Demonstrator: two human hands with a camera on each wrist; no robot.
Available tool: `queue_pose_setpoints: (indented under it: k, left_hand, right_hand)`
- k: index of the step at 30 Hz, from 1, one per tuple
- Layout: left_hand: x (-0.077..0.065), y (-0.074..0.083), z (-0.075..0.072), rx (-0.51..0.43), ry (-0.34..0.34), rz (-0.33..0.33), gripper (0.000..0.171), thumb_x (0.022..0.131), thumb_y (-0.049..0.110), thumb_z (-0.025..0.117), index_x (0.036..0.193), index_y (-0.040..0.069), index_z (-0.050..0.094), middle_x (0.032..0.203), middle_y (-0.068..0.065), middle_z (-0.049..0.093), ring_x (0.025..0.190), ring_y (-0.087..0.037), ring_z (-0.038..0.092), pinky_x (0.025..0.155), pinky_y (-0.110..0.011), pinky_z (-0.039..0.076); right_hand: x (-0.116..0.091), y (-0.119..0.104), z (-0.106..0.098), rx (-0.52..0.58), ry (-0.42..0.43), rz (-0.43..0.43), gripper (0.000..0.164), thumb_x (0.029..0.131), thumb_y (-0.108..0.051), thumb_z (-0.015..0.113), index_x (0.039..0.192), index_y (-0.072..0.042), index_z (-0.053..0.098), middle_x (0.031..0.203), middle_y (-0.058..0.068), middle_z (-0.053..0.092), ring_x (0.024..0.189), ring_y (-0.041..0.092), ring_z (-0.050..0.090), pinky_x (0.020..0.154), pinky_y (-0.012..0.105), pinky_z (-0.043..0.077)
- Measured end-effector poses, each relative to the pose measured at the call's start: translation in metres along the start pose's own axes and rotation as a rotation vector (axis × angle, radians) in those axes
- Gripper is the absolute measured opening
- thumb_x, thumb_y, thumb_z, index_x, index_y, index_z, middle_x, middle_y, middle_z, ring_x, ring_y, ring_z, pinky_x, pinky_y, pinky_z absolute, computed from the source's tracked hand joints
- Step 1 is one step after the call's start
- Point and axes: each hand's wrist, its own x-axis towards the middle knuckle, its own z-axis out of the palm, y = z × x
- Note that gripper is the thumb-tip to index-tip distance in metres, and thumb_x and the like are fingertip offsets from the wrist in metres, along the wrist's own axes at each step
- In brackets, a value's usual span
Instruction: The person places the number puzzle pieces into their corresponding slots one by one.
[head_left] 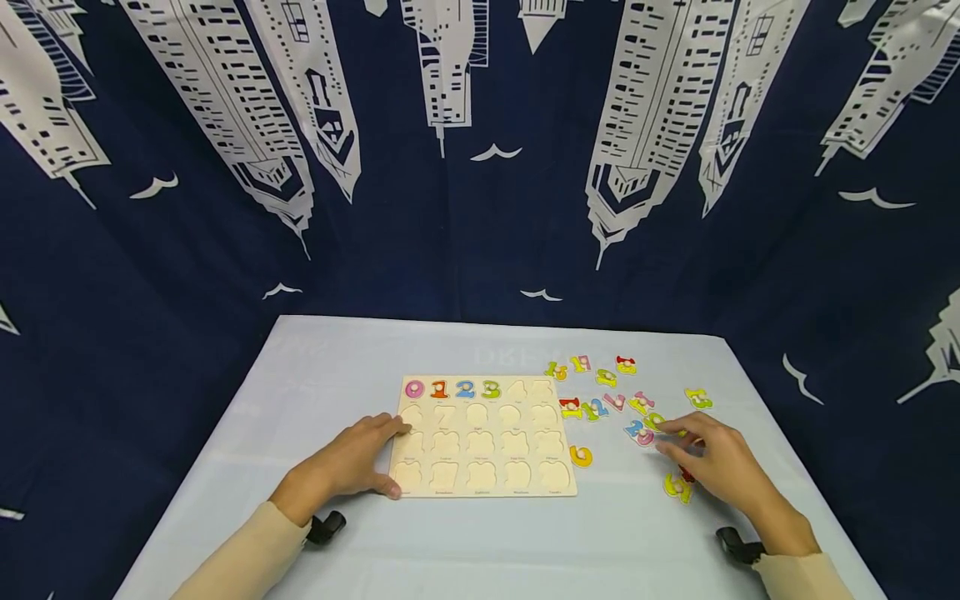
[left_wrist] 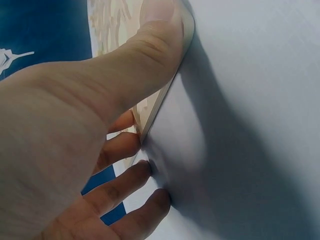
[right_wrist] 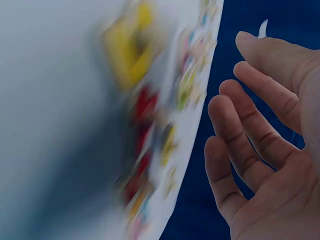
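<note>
A pale wooden number puzzle board (head_left: 491,423) lies flat, with the pieces 0 (head_left: 414,389), 1 (head_left: 439,389), 2 (head_left: 465,389) and 3 (head_left: 491,389) in its top row. My left hand (head_left: 352,457) rests at the board's left side. In the left wrist view its thumb (left_wrist: 150,50) presses on a corner, while some fingertips lie beside the edge. Over the loose number pieces on the right hovers my right hand (head_left: 716,458), its fingers relaxed and loosely bent. The right wrist view shows nothing held. Beneath it, a yellow piece (head_left: 677,488) and a red one (head_left: 686,474) are partly covered.
Several loose number pieces are scattered right of the board, among them a yellow-green one (head_left: 698,398) and an orange one (head_left: 581,456). They lie on a white table (head_left: 480,542). A dark blue cloth (head_left: 450,250) with white buildings hangs behind it.
</note>
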Motion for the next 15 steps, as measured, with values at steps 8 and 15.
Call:
queue_pose_setpoints:
  k: [8, 15]
  left_hand:
    - [0.0, -0.003, 0.001, 0.017, 0.004, -0.012, 0.101, 0.074, 0.036, 0.112, 0.16, 0.009, 0.066, 0.167, -0.018, 0.064, 0.154, -0.043, 0.061, 0.132, -0.065, 0.051]
    - [0.0, -0.002, 0.002, 0.008, -0.001, -0.007, 0.102, 0.074, 0.036, 0.112, 0.16, 0.008, 0.066, 0.171, -0.025, 0.06, 0.157, -0.05, 0.058, 0.132, -0.069, 0.05]
  right_hand:
    - [-0.026, 0.037, -0.003, -0.027, 0.03, 0.058, 0.032, 0.09, -0.013, 0.102, 0.119, -0.01, 0.089, 0.096, -0.002, 0.072, 0.075, -0.001, 0.051, 0.064, 0.022, 0.043]
    - [-0.033, 0.047, 0.002, -0.021, 0.068, 0.045, 0.026, 0.088, -0.013, 0.104, 0.11, -0.014, 0.091, 0.098, -0.001, 0.073, 0.076, -0.003, 0.05, 0.064, 0.022, 0.044]
